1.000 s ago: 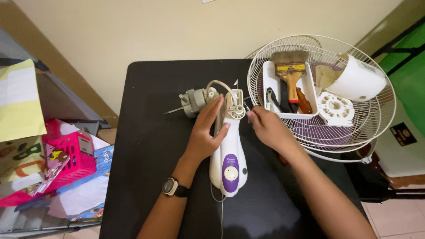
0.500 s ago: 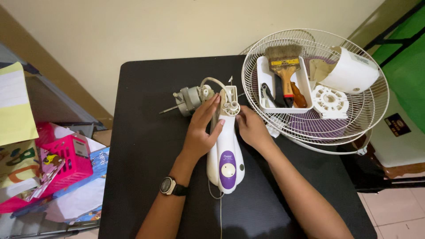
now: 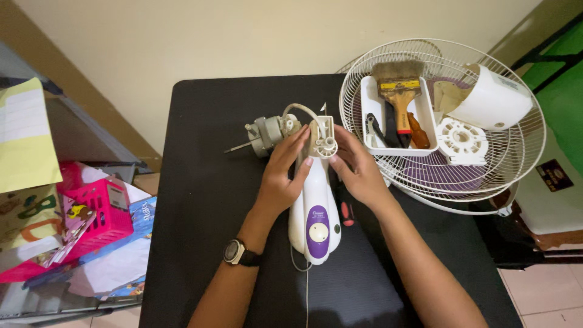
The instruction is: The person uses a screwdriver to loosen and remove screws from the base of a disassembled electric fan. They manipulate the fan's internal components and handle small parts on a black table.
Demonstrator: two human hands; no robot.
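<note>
A white fan neck housing (image 3: 316,212) with a purple panel and a round knob lies lengthwise on the black table (image 3: 200,182). My left hand (image 3: 280,176) grips its upper left side, fingers reaching toward the grey fan motor (image 3: 269,130) joined to it by a white cable. My right hand (image 3: 358,167) holds the upper right side, thumb near the beige bracket (image 3: 323,138) at the top. A watch sits on my left wrist. A red-handled tool (image 3: 347,212) lies partly under my right forearm.
A white wire fan grille (image 3: 449,182) rests on the table's right side. It holds a white tray (image 3: 367,109) with a paintbrush (image 3: 398,91) and screwdrivers, a white round cover (image 3: 492,100) and a white disc (image 3: 460,141). A pink basket (image 3: 100,209) and papers lie on the left.
My right hand has moved left from near the grille onto the housing's top. Both hands now hold the housing. The view has shifted slightly.
</note>
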